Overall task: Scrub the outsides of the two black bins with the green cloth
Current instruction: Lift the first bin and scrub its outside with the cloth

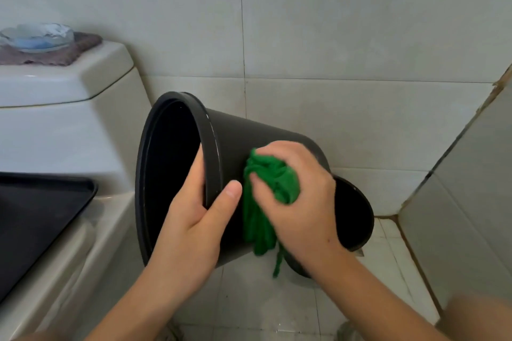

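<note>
There are two black bins, one green cloth and two hands. At the far left, one glass dish [36,36] sits on a mat [55,52] on the toilet tank [63,86]; something pale lies in the dish, but it is too blurred to name. The first bin [249,135] is tipped on its side, mouth toward the left, and its inside looks dark. The left hand [194,219] grips its rim, fingers inside and thumb outside. The cloth [268,188] is bunched against the bin's outer wall, and the right hand [299,196] clutches it with curled fingers. The second bin [354,216] stands on the floor behind, partly hidden by the right hand.
</note>
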The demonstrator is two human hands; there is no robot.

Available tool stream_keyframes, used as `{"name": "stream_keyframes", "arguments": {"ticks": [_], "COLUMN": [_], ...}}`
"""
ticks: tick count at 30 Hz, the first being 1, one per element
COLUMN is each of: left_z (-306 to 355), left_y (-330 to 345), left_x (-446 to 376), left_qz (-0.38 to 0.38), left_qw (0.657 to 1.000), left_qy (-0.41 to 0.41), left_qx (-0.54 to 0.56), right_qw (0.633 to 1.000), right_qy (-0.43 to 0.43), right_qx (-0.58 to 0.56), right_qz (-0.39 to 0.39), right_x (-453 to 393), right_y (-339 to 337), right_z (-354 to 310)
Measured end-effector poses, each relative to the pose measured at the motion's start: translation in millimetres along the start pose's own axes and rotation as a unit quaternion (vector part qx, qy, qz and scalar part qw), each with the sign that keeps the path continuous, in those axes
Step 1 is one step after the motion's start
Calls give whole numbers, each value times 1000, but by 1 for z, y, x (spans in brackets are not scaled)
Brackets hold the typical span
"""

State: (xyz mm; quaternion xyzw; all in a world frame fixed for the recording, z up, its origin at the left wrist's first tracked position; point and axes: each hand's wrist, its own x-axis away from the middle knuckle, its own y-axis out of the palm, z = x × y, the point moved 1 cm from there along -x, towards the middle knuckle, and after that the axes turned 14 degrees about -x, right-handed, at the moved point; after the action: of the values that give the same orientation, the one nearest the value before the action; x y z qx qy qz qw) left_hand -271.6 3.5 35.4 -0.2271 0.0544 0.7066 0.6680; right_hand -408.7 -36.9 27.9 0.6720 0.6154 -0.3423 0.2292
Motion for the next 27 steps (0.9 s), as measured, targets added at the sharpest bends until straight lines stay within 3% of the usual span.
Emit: {"name": "stream_keyframes", "arguments": {"ticks": [3,4,7,9,11,17,19,23,27], "left_z": [1,1,0,-1,-2,-5,-5,-3,-5], "left_y": [1,2,7,10,10,2,2,6,4], "left_x": [-3,-2,1,4,4,-1,-1,2,0], "left_qz": [17,16,-3,-18,-6,35,29,9,31], "left_qw": [1000,1000,1000,1000,1000,999,999,1000,999], "left_qy": [-2,-3,-2,-9,-4,-17,-21,-12,-18], "left_qx": [11,13,5,8,-3,3,7,-7,6], "right_qw": [993,995,994,985,991,990,992,997,997], "right_qy": [-97,-78,100,149,105,-128,-111,39,-41], "right_qx": [4,7,22,42,45,34,37,35,42], "right_qz": [-60,-54,38,72,69,-47,-46,64,43], "right_x": [0,-4,-23,-25,-14,19,13,-1,19], "right_y": [0,-5,-21,-22,-12,12,4,-10,10], "right_z": [-5,3,36,45,36,-1,14,41,17]}}
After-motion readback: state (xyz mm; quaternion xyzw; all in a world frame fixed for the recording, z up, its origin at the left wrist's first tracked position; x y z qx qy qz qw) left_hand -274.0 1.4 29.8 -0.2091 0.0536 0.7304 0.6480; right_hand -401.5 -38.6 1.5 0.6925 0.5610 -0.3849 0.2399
